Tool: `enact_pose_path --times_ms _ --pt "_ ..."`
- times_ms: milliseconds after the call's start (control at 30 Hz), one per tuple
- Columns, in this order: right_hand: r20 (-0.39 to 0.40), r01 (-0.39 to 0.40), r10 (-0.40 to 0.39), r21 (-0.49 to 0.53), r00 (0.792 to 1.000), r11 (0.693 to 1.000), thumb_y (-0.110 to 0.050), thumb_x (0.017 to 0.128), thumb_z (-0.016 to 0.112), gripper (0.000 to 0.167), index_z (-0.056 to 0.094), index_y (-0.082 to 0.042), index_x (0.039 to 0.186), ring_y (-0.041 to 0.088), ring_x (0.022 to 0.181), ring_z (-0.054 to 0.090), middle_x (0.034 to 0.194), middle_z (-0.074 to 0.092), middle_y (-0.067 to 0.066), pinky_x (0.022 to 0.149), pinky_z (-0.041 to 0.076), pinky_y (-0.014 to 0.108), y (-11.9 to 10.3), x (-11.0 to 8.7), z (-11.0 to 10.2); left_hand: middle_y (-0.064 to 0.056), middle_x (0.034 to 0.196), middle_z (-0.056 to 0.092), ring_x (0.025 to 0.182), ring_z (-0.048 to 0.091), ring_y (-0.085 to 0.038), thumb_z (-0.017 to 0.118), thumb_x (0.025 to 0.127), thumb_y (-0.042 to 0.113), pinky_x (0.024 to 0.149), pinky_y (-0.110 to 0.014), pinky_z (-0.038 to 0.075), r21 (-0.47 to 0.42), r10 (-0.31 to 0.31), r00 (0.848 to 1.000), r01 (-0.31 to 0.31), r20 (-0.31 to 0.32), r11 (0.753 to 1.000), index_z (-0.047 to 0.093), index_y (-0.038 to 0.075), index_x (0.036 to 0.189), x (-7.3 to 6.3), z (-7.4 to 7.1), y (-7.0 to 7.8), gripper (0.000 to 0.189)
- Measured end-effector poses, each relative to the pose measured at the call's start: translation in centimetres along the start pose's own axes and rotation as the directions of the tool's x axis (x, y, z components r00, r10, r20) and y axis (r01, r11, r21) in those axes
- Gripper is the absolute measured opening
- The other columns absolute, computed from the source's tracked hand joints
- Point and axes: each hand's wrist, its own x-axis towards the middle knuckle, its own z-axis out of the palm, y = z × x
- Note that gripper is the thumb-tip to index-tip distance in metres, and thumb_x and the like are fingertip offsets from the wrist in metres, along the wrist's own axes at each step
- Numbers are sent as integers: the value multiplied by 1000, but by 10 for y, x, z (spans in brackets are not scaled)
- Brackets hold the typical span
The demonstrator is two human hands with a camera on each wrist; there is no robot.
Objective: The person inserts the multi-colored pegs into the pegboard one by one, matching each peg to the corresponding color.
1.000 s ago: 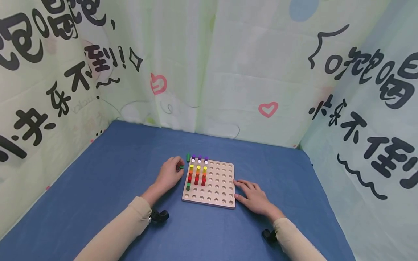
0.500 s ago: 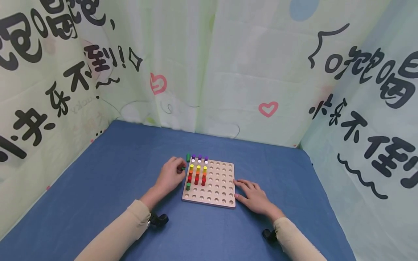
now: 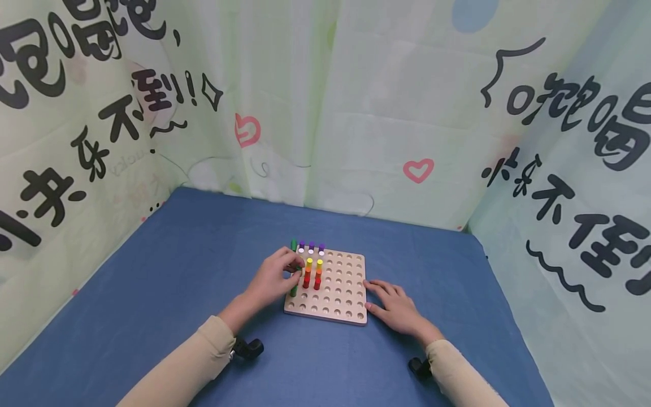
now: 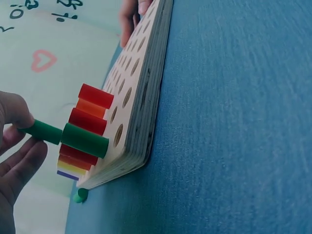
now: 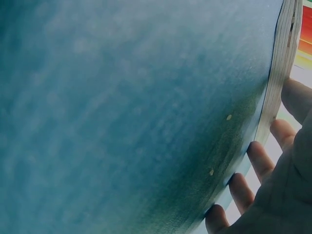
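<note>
A wooden pegboard (image 3: 338, 299) lies on the blue cloth, with rows of colored pegs in its left columns. My left hand (image 3: 277, 274) pinches a green peg (image 4: 45, 131) between thumb and fingers, held over the board's left columns. Close to that peg, in the left wrist view, another green peg (image 4: 85, 140) stands in a hole near the board's corner. Red pegs (image 3: 317, 282), orange, yellow (image 3: 309, 262), white and purple pegs (image 3: 321, 247) line the columns. At the board's right edge, my right hand (image 3: 399, 308) rests its extended fingertips against the side.
A loose green peg (image 3: 293, 245) is on the cloth by the board's far left corner. Printed curtains (image 3: 371, 113) with black writing rise behind and beside the blue-covered table (image 3: 325, 362). A black wrist camera (image 3: 249, 349) is strapped at the left cuff.
My left hand has moved right with the green peg, from beside the board to over its left columns, covering some pegs there. The right hand stays at the edge.
</note>
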Motion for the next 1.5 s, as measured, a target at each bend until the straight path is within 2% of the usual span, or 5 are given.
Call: enact_pose_path --times_ms 100,367,833,1200,1500 --pt "18 -16 16 2 1000 1000 -42 105 56 60 42 -17 159 51 144 33 161 40 16 107 28 76 -3 0 -2 -3 103 61 93 68 -18 72 92 0 84 -38 61 -11 19 1000 -19 -1 1000 70 6 104 -1 -1 1 14" --pt "-2 -7 7 1 1000 1000 -42 105 57 61 42 -18 159 51 145 32 161 39 16 107 28 77 3 1 2 -4 104 62 94 70 -19 72 91 -1 83 -36 61 -41 73 994 -70 76 997 70 4 106 -2 -1 1 15" --pt "-23 12 -12 3 1000 1000 -44 104 57 62 42 -18 159 50 145 33 161 40 14 108 28 77 10 3 8 -3 103 64 91 70 -17 73 92 0 79 -32 61 -81 163 982 -156 95 985 71 4 103 -5 0 1 12" --pt "16 -10 9 11 1000 1000 -42 106 55 59 42 -18 159 51 145 32 162 39 15 108 28 77 -4 -3 -3 6 98 69 91 58 -22 75 92 9 78 -29 45 64 131 966 -148 225 987 76 16 101 -7 1 -5 11" --pt "25 -17 17 3 1000 1000 -39 106 56 59 42 -17 159 51 145 33 161 40 15 108 28 77 -7 -3 -6 7 96 70 92 53 -18 77 92 10 79 -31 43 102 81 972 -106 222 989 77 17 101 -7 1 -6 11"
